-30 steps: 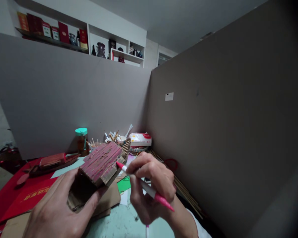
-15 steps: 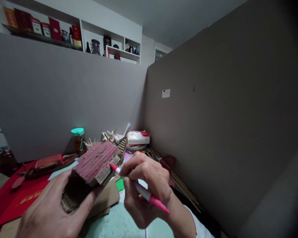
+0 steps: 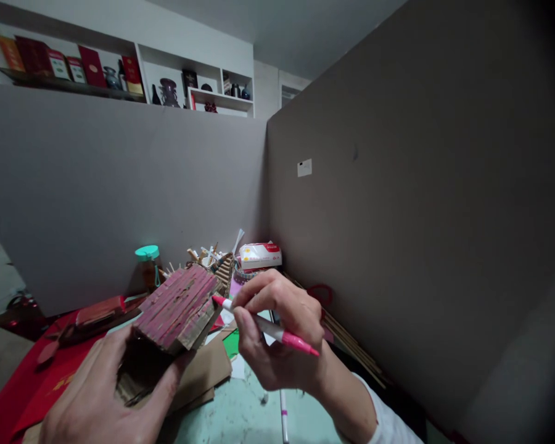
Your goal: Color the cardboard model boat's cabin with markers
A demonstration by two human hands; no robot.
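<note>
My left hand (image 3: 106, 394) grips a small cardboard model (image 3: 180, 308) from its near end, thumb on the right side and fingers on the left. Its ridged top is coloured pink, while the lower edge strip is mostly bare brown. Between thumb and fingers a dark hollow shows under the top. In my right hand (image 3: 282, 333) is a white and pink marker pen (image 3: 271, 327), held like a writing pen. The pink tip is at the model's right edge; whether it touches I cannot tell for sure.
Flat cardboard pieces (image 3: 208, 370) lie below the model. Another marker (image 3: 283, 416) rests on the pale green tabletop (image 3: 240, 413). Behind stand a teal-lidded bottle (image 3: 148, 265) and a tissue pack (image 3: 260, 254). A brown model boat (image 3: 92, 314) sits on red material (image 3: 50, 394) at left. Grey partitions (image 3: 166, 172) enclose the table.
The marker tip has shifted up along the model's right edge, and my right hand has risen slightly. The view has shifted a little, revealing more of the second marker.
</note>
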